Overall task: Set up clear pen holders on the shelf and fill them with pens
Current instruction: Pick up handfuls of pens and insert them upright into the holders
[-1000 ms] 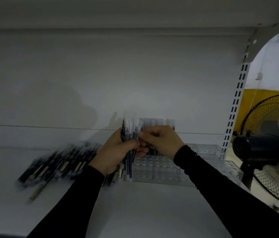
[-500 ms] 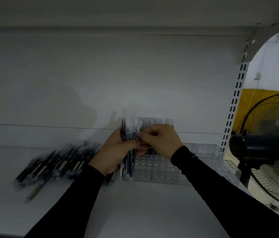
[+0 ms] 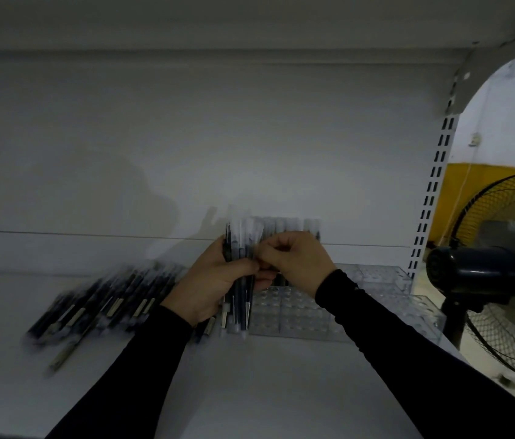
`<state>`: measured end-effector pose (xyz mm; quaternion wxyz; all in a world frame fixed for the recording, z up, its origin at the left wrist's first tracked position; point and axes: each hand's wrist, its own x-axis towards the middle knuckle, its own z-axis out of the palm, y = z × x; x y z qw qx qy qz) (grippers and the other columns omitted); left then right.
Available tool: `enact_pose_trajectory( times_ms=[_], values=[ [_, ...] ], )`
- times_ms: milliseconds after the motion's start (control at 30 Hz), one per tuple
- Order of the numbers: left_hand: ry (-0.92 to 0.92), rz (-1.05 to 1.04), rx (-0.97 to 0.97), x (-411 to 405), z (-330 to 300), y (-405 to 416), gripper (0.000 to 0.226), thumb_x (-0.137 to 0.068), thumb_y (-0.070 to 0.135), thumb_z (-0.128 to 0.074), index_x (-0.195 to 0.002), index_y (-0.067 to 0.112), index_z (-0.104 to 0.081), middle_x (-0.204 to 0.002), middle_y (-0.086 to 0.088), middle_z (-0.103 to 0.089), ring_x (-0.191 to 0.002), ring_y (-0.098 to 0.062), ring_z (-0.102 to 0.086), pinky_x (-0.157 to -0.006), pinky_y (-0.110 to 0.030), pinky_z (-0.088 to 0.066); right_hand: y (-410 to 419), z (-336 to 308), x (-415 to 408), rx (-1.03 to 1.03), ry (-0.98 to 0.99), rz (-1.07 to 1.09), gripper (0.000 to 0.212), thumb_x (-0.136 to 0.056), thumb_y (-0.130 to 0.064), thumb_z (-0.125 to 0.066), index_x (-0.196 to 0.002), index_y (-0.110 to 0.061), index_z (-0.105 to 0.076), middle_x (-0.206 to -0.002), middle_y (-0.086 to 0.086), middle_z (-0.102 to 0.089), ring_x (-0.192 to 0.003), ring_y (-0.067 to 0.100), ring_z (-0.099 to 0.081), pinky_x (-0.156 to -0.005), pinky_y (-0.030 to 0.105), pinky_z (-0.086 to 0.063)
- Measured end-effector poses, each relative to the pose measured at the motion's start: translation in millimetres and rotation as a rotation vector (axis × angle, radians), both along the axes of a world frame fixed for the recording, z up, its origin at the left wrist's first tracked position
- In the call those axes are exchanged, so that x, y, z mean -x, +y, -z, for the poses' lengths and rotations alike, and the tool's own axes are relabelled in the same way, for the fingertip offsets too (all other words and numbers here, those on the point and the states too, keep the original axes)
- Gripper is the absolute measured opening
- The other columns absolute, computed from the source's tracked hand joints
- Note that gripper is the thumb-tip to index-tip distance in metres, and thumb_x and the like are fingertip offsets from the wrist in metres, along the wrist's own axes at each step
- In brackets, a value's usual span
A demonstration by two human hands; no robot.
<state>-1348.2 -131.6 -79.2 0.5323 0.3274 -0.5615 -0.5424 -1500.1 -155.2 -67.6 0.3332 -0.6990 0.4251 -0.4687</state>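
Lower left of frame: loose pile of pens (image 3: 104, 304) lying flat on the white shelf (image 3: 250, 391), dark barrels, motion-blurred.

Centre: left hand (image 3: 215, 280) clenched round an upright bundle of pens (image 3: 240, 267), caps up, tips hanging below the palm. Right hand (image 3: 297, 259) meets it, fingertips pinching what looks like one pen out of the bundle; exact contact hidden by the knuckles.

Right of centre: clear pen holder (image 3: 297, 315) on the shelf, just behind the hands, most sockets open. A few pens already upright in its back row (image 3: 294, 224).

Far right: a second clear holder (image 3: 386, 274), then a black fan (image 3: 484, 274) off the shelf.

Handling: pens probably light, stiff and smooth, so they'll slip in a loose fist. Pinch one mid-barrel. The holder looks like brittle plastic.

Labels: pale bands on the barrels, unreadable.
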Motion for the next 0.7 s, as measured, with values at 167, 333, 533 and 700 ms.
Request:
enact_pose_trajectory(
  times_ms=[167,333,533,700],
  values=[
    [0.018,-0.032,-0.031,0,0,-1,0.033,-0.089,-0.015,-0.053,-0.107,0.01,-0.064,-0.089,-0.019,-0.074,-0.081,-0.032,-0.073,-0.07,-0.037,-0.061,-5,-5,2,0.029,-0.15,0.183,0.027,-0.087,-0.025,-0.067,-0.062,-0.015,-0.065,-0.06,-0.003,-0.061,-0.06,0.01,-0.057,-0.065,0.027,-0.053],
    [0.054,-0.057,-0.047,-2,1,-4,0.03,-0.089,-0.014,-0.053,-0.111,0.006,-0.06,-0.089,-0.02,-0.071,-0.078,-0.034,-0.072,-0.066,-0.038,-0.061,-3,-19,13,-0.066,-0.531,0.143,0.018,-0.092,-0.015,-0.061,-0.076,-0.008,-0.065,-0.065,0.002,-0.067,-0.061,0.013,-0.065,-0.061,0.023,-0.056],
    [-0.025,-0.163,-0.005,-4,-3,-3,0.012,-0.088,-0.007,-0.06,-0.095,0.002,-0.059,-0.079,-0.018,-0.065,-0.051,-0.019,-0.057,-0.045,-0.026,-0.048,-13,-22,58,0.208,-0.289,0.403,0.015,-0.094,-0.023,-0.06,-0.087,-0.012,-0.067,-0.079,0.002,-0.072,-0.075,0.018,-0.07,-0.075,0.03,-0.059],
    [-0.041,-0.175,-0.002,-3,-2,-4,0.006,-0.089,-0.002,-0.061,-0.094,0.0,-0.058,-0.074,-0.013,-0.066,-0.048,-0.017,-0.053,-0.044,-0.025,-0.045,-24,-17,74,0.295,0.011,0.514,0.013,-0.095,-0.029,-0.058,-0.093,-0.018,-0.065,-0.082,-0.001,-0.07,-0.078,0.015,-0.069,-0.082,0.034,-0.057]
  ],
)
